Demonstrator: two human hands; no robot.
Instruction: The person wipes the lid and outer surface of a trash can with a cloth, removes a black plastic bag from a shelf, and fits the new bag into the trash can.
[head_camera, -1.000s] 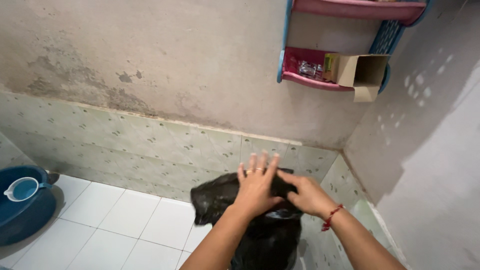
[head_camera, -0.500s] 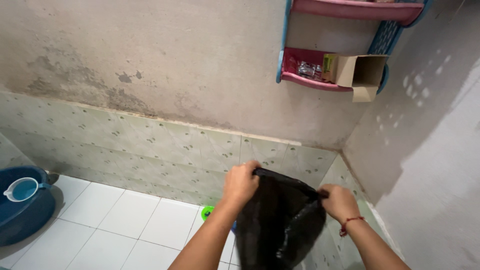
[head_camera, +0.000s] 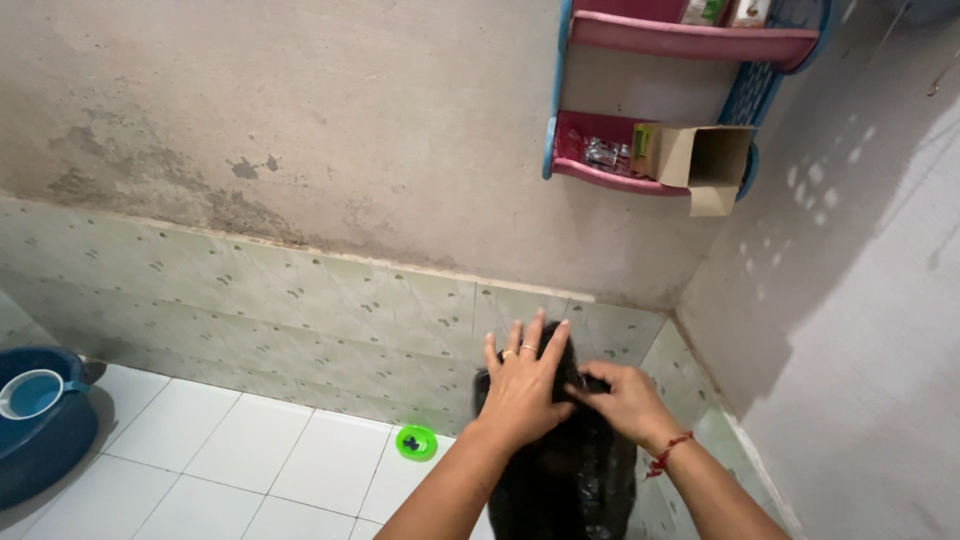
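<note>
The bottom of the black plastic bag (head_camera: 565, 480) is cut off by the picture's edge. The left hand (head_camera: 522, 385) lies flat on its top, fingers spread. The right hand (head_camera: 625, 402) pinches the bag's top. The bag hangs straight down, near the tiled wall (head_camera: 300, 310).
</note>
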